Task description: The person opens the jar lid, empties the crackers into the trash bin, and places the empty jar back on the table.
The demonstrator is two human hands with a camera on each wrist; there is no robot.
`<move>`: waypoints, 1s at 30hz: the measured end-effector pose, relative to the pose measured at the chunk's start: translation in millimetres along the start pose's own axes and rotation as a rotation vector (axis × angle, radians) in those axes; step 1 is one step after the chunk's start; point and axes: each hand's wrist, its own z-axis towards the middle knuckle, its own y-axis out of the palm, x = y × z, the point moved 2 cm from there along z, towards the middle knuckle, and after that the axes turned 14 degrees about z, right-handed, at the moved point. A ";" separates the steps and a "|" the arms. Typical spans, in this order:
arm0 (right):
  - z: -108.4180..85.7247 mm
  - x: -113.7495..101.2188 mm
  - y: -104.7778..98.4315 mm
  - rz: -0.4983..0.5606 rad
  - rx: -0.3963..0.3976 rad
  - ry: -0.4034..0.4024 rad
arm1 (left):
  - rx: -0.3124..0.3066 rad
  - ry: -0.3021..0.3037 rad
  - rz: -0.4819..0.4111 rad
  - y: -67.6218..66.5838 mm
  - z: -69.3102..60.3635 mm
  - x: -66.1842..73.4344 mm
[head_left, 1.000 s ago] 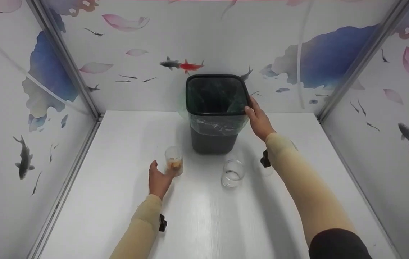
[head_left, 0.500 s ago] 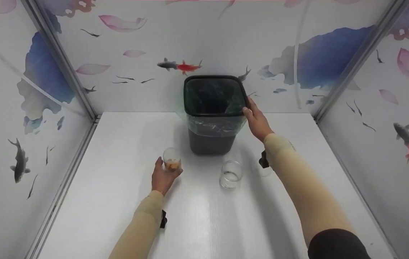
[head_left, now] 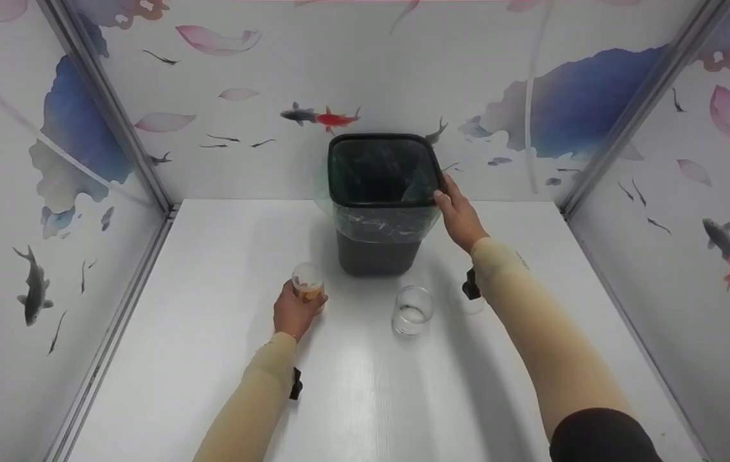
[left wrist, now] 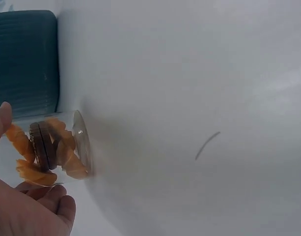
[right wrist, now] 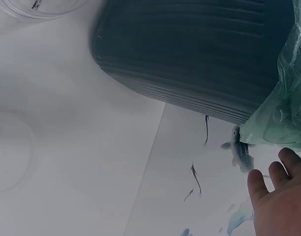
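The left hand (head_left: 295,312) is curled round a clear glass (head_left: 306,277). Inside the glass, in the left wrist view, lie orange pieces (left wrist: 70,158) and a dark brown round piece (left wrist: 43,145); thumb and fingers stand on opposite sides of it. At the back of the table is a dark bin (head_left: 379,256) with a translucent green bag (right wrist: 273,120) folded over its rim. The right hand (head_left: 462,217) rests against the bin's right rim, thumb on the near side. Its fingers (right wrist: 257,185) look extended beside the bag in the right wrist view.
A clear glass jar (head_left: 412,312) stands on the white table (head_left: 365,398) in front of the bin. To its right lies a faint clear round thing (head_left: 472,304), partly behind the right wrist. Printed walls (head_left: 236,167) enclose the table at the back and sides.
The left hand, loosely beside the glass a second ago, has come round it and holds it. The right hand has stayed at the bin's rim. The view has shifted slightly.
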 end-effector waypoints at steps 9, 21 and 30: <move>-4.6 0.5 3.4 0.006 0.033 0.002 | -0.005 0.003 0.032 0.0 -2.3 0.4; -22.4 8.9 15.5 0.005 0.159 -0.075 | 0.012 0.022 0.034 2.3 -1.1 -3.9; -54.3 13.7 25.5 0.019 0.378 -0.125 | 0.016 0.023 0.017 4.8 2.7 -9.2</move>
